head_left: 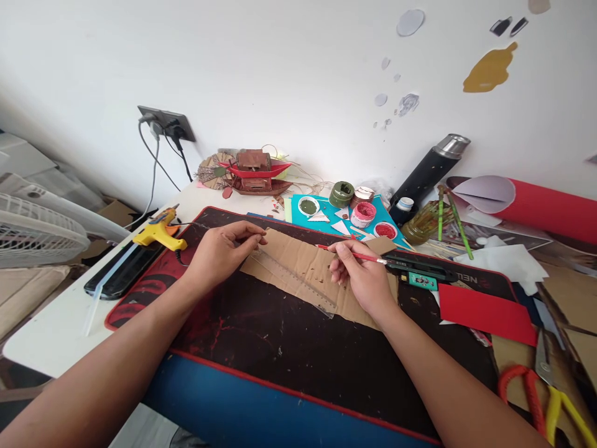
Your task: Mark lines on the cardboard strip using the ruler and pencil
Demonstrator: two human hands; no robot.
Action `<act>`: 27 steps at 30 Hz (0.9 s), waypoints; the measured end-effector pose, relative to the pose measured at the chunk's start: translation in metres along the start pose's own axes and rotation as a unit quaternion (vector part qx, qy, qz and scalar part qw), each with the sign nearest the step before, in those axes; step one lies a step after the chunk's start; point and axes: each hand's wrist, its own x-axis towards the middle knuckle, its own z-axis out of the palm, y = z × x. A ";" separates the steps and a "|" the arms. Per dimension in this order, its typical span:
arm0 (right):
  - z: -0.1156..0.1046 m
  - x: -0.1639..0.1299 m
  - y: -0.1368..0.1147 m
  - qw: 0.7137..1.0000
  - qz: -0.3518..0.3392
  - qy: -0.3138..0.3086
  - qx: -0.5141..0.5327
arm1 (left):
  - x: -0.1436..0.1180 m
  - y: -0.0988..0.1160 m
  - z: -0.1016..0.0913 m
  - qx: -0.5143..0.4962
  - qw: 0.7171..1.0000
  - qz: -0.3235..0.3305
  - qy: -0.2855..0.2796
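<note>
A piece of brown corrugated cardboard (298, 258) lies on the dark desk mat, with a clear plastic ruler (298, 281) slanting across it. At the cardboard's left corner, the thumb and fingers of my left hand (226, 252) are closed together on its edge, near the ruler's upper end. My right hand (359, 270) is over the cardboard's right part, gripping a red pencil (361, 254) whose tip points left. The pencil tip appears to be above the cardboard, apart from the ruler. A small cardboard scrap (380, 245) sits just behind my right hand.
On the left are a yellow glue gun (161, 233) and a fan (40, 227). Model boats (254, 171), paint jars (362, 214) and a black flask (431, 168) stand at the back. To the right lie a green-and-black cutter (422, 280), red card (487, 313) and scissors (543, 373).
</note>
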 end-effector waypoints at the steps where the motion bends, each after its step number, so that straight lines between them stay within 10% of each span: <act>1: 0.000 0.000 0.000 1.000 0.000 0.000 0.002 | 0.000 0.000 0.000 -0.003 1.000 0.000 -0.003; 21: 0.000 0.000 0.001 1.000 0.001 -0.004 0.006 | -0.001 -0.001 -0.001 0.037 0.999 0.036 0.011; 27: 0.001 0.000 0.001 1.000 0.001 -0.006 0.007 | -0.002 0.001 -0.007 0.039 0.988 0.130 -0.076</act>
